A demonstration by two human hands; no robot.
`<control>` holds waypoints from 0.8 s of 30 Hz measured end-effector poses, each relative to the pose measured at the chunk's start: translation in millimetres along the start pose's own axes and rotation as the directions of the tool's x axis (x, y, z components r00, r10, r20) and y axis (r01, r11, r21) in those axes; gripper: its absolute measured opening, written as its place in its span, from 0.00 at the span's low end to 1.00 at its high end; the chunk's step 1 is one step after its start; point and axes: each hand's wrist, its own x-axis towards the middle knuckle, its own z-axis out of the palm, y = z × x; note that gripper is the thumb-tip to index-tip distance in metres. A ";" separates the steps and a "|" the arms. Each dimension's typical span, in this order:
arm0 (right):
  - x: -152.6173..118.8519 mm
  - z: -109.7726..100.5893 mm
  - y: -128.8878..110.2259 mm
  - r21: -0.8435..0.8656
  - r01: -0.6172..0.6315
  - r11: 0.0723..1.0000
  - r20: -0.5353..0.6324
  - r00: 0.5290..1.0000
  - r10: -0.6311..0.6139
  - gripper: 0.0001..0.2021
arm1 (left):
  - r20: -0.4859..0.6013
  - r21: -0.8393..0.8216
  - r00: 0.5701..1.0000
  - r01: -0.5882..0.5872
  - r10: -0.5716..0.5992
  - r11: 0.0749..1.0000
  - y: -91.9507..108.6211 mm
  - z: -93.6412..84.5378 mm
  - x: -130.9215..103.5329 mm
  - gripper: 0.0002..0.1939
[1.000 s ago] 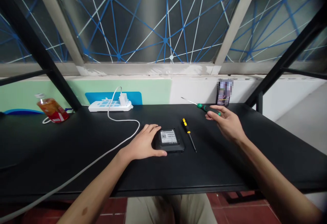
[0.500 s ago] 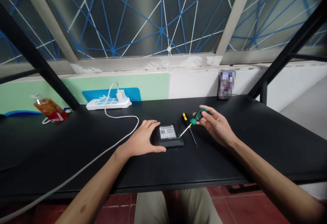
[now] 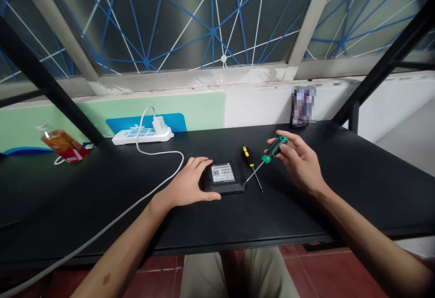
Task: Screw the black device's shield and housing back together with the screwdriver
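Bracing the black device [image 3: 222, 174] on the worktop [image 3: 204, 227] from its left, half-spread, the nearer left hand [image 3: 186, 183] is holding it, while to its right the right hand [image 3: 302, 162] is gripping a green screwdriver [image 3: 271, 153] whose shaft is slanting down-left over a yellow screwdriver [image 3: 248, 157] to the device's right side.

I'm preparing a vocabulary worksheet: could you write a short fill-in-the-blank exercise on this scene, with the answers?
1. The right hand holds a black-and-____ screwdriver.
2. The left hand holds the box, which bears a ____ label.
3. A second screwdriver, black and ____, lies on the table.
4. The bottle is on the person's ____ side.

Missing words: green; white; yellow; left.
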 end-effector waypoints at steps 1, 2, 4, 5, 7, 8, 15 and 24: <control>0.0 -0.6 -0.4 -0.007 0.008 1.000 -0.002 1.000 -0.008 0.20 | 0.001 0.002 1.000 0.003 -0.003 1.000 0.2 -0.2 0.0 0.48; 0.0 -1.3 -0.7 -0.014 0.019 1.000 0.000 1.000 -0.019 0.20 | 0.002 0.003 1.000 0.004 -0.004 1.000 0.3 -0.4 -0.1 0.48; 0.1 -2.4 -1.1 -0.020 0.043 0.999 0.014 0.999 -0.043 0.19 | 0.001 0.001 1.000 0.001 -0.001 1.000 0.3 -0.6 -0.5 0.47; 0.2 -2.8 -1.2 -0.019 0.054 0.998 0.021 0.998 -0.053 0.19 | 0.000 -0.002 1.000 -0.001 0.001 1.000 0.2 -0.6 -0.7 0.47; 0.2 -3.2 -1.3 -0.017 0.069 0.997 0.027 0.997 -0.069 0.18 | -0.005 -0.009 1.000 -0.004 0.004 1.000 0.0 -0.4 -1.2 0.47; 0.1 -3.3 -1.5 -0.017 0.074 0.997 0.029 0.997 -0.074 0.18 | -0.006 -0.012 1.000 -0.003 0.003 1.000 -0.1 -0.3 -1.3 0.47; -2.8 -4.5 -5.7 0.006 0.115 0.993 0.054 0.992 -0.115 0.16 | 0.002 -0.003 1.000 -0.002 0.002 1.000 1.6 -0.6 -0.8 0.48; -15.7 -2.5 -16.0 -0.130 0.261 0.957 0.076 0.964 -0.253 0.17 | -0.007 -0.024 1.000 -0.001 0.001 1.000 1.0 1.9 -0.7 0.49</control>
